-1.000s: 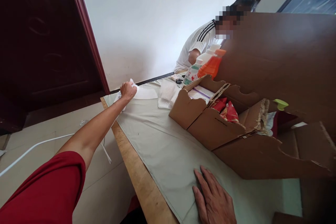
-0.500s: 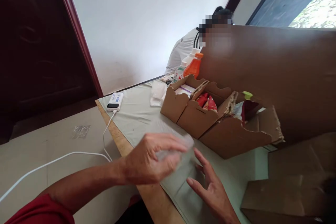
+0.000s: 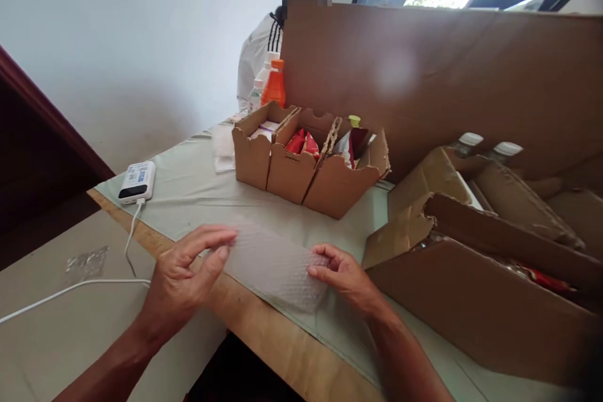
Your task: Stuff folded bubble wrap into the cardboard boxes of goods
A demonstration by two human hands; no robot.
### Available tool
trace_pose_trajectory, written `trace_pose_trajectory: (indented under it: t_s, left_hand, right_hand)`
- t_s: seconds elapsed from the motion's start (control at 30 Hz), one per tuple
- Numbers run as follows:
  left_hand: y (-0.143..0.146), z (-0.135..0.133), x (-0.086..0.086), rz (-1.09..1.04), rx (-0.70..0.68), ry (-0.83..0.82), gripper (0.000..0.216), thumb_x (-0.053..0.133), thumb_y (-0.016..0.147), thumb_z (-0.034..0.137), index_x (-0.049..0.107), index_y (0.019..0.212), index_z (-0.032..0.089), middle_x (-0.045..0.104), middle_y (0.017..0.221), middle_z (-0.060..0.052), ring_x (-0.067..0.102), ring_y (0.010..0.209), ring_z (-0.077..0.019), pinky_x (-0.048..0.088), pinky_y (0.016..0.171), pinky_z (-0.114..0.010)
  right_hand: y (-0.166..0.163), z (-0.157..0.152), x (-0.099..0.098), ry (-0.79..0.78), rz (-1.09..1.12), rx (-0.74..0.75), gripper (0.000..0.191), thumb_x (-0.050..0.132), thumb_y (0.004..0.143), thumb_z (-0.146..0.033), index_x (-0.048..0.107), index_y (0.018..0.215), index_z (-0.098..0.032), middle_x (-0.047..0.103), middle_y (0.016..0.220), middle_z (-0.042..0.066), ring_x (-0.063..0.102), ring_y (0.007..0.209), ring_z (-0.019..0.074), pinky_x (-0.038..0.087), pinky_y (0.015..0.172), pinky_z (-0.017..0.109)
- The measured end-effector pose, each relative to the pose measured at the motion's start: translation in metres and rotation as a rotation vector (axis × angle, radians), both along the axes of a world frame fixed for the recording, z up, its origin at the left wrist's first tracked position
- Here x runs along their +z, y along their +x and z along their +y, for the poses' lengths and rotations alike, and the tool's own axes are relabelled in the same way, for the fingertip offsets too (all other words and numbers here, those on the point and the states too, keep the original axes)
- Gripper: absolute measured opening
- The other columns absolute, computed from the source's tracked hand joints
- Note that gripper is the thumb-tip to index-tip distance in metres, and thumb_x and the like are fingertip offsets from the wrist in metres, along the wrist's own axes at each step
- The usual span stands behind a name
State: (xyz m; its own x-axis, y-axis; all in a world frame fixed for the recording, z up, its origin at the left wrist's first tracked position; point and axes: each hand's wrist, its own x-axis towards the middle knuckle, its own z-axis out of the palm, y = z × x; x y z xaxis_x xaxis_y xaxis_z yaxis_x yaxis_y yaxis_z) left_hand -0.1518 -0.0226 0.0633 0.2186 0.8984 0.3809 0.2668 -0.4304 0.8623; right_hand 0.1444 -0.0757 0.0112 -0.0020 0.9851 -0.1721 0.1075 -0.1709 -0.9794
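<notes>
A clear bubble-wrap sheet (image 3: 271, 264) lies flat at the near edge of the table (image 3: 282, 352), on a pale green cloth (image 3: 198, 191). My left hand (image 3: 186, 270) pinches its left end with the fingertips. Its right end is gripped by the thumb and fingers of my right hand (image 3: 346, 276). Both forearms reach in from the bottom of the view.
A row of small cardboard boxes (image 3: 306, 163) with packets stands mid-table, bottles (image 3: 271, 85) behind. A big cardboard sheet (image 3: 447, 75) stands upright at the back; a larger open box (image 3: 471, 264) sits right. A white power bank (image 3: 137, 181) with cable lies left. Another person (image 3: 257, 56) sits beyond.
My left hand came back from the far table corner with the bubble wrap. My right hand lifted off the cloth and took the other end; the sheet now lies spread between both.
</notes>
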Motion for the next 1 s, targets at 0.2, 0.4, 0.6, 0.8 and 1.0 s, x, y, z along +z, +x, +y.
trace_pose_trajectory:
  t_s: [0.2, 0.4, 0.6, 0.8, 1.0]
  left_hand:
    - [0.007, -0.036, -0.048, -0.072, -0.048, -0.599, 0.031, 0.074, 0.075, 0.04, 0.082, 0.097, 0.02, 0.079, 0.105, -0.009, 0.074, 0.1, -0.0266, 0.06, 0.087, -0.035]
    - [0.04, -0.074, -0.061, -0.382, -0.233, -1.036, 0.055, 0.081, 0.074, 0.045, 0.073, 0.121, 0.019, 0.077, 0.109, -0.009, 0.071, 0.103, -0.0247, 0.056, 0.096, -0.036]
    - [0.039, -0.081, -0.062, -0.441, -0.264, -1.13, 0.051, 0.083, 0.075, 0.046, 0.073, 0.119, 0.021, 0.075, 0.103, -0.006, 0.072, 0.095, -0.0209, 0.056, 0.093, -0.033]
    - [0.04, -0.088, -0.06, -0.226, -0.439, -0.959, 0.046, 0.072, 0.085, 0.04, 0.069, 0.125, 0.019, 0.076, 0.106, -0.01, 0.073, 0.097, -0.0235, 0.059, 0.09, -0.035]
    - [0.036, -0.077, -0.067, 0.147, -0.252, -0.321, 0.051, 0.061, 0.088, 0.024, 0.056, 0.138, 0.025, 0.063, 0.139, -0.01, 0.061, 0.125, -0.0254, 0.05, 0.108, -0.043]
  right_hand:
    - [0.003, 0.016, 0.03, 0.138, -0.832, -0.012, 0.033, 0.063, 0.083, -0.022, 0.068, 0.116, -0.023, 0.07, 0.084, 0.001, 0.064, 0.078, 0.0214, 0.048, 0.074, 0.035]
    - [-0.003, 0.009, 0.028, 0.608, -1.052, -0.216, 0.032, 0.059, 0.091, -0.016, 0.065, 0.122, -0.018, 0.059, 0.141, 0.014, 0.054, 0.13, 0.0307, 0.046, 0.107, 0.05]
    - [-0.012, -0.09, 0.022, 0.469, -1.006, 0.179, 0.064, 0.07, 0.087, -0.028, 0.047, 0.147, -0.026, 0.051, 0.152, 0.011, 0.054, 0.134, 0.0289, 0.052, 0.104, 0.045]
    - [-0.066, -0.124, -0.02, 0.57, -0.82, -0.097, 0.048, 0.054, 0.094, -0.011, 0.052, 0.14, -0.024, 0.074, 0.111, 0.008, 0.069, 0.093, 0.0204, 0.057, 0.082, 0.035]
    - [-0.058, -0.126, -0.028, 0.237, -0.515, -0.419, 0.027, 0.059, 0.095, -0.025, 0.068, 0.12, -0.024, 0.077, 0.106, 0.006, 0.075, 0.09, 0.0199, 0.06, 0.08, 0.027]
